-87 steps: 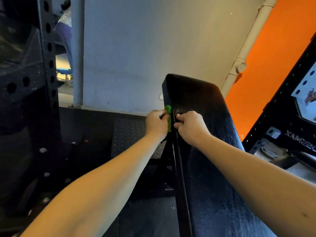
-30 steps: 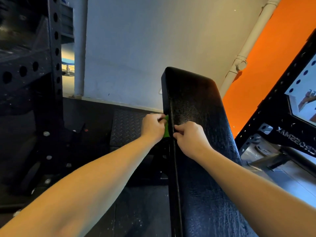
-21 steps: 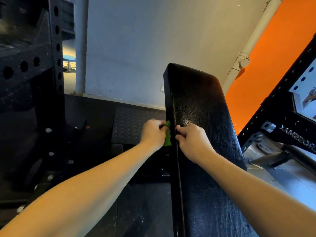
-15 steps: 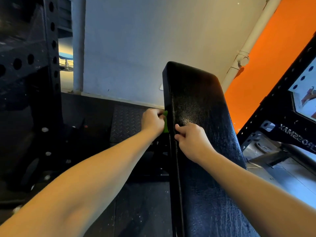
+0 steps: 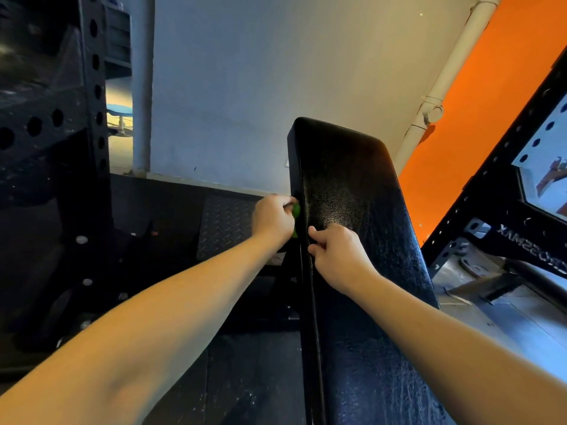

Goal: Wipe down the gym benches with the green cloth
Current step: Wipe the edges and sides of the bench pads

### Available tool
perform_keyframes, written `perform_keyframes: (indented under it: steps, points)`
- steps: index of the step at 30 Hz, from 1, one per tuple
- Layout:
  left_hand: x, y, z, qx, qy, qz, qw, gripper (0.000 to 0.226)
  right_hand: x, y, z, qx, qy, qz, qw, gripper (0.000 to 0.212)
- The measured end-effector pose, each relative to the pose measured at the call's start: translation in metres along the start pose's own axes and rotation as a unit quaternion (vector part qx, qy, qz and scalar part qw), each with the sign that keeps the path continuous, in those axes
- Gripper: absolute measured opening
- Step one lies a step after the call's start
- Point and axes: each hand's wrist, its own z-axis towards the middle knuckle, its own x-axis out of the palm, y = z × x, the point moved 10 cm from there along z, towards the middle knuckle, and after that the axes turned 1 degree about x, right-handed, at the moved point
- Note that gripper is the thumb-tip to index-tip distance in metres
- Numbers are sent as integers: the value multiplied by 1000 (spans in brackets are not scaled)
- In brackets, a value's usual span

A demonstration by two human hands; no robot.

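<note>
One green cloth: soft, light, wadded in the curled fingers of the left hand, bench side touching just beyond them; best gripped bunched. Next, right hand: fingers curled, seemingly pinching the bench's top seam.

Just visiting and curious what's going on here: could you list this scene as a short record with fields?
Place: gym corner, grey wall ahead, orange wall at right
Bench: black bench pad, running away from the camera toward the wall
Left hand: grips green cloth against the pad's left side
Right hand: on the pad's top, fingers curled at its left edge
Nearby: black perforated rack at left; white pipe beside the orange wall
</note>
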Motion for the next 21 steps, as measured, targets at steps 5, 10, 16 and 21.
perform_keyframes:
  steps: [5, 10, 16, 21]
  points:
    - [-9, 20, -6, -54, -38, -84, 994, 24, 0, -2, -1, -7, -11, 1, 1000, 33]
    - [-1, 12, -1, -38, 17, -119, 992, 28, 2, 0, -1, -10, -6, 5, 1000, 34]
    - [9, 15, -47, -34, 34, -116, 992, 21, 2, -4, -1, -12, -7, -6, 1000, 31]
    - [7, 18, -66, -41, 18, -137, 990, 17, 2, -1, 1, -15, -4, 0, 1000, 35]
